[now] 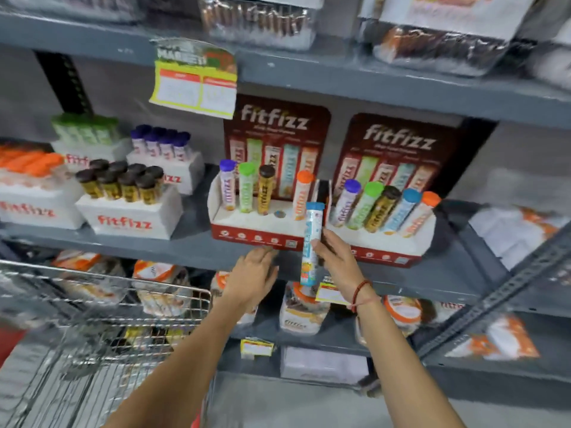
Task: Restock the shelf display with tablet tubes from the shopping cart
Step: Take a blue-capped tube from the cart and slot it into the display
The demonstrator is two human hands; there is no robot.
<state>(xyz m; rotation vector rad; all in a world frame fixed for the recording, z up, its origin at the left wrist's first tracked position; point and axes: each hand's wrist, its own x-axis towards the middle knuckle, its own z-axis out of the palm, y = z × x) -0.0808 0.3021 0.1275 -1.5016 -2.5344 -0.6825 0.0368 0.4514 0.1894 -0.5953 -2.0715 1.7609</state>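
My right hand (335,257) grips a blue-capped tablet tube (311,242), held upright in front of the left red-and-white display stand (247,233). That stand holds purple, green, brown and orange-capped tubes, and one round hole (280,214) between the brown and orange tubes is empty. My left hand (253,278) rests with spread fingers against the shelf edge just below the stand's front. The right display stand (386,254) carries a full row of tubes. The wire shopping cart (102,319) stands at the lower left; its contents are blurred.
White boxes (129,211) of brown, purple, green and orange-capped tubes fill the shelf's left side. A yellow price tag (194,84) hangs from the shelf above. Bagged goods (304,313) lie on the lower shelf. A grey shelf upright (494,301) slants at the right.
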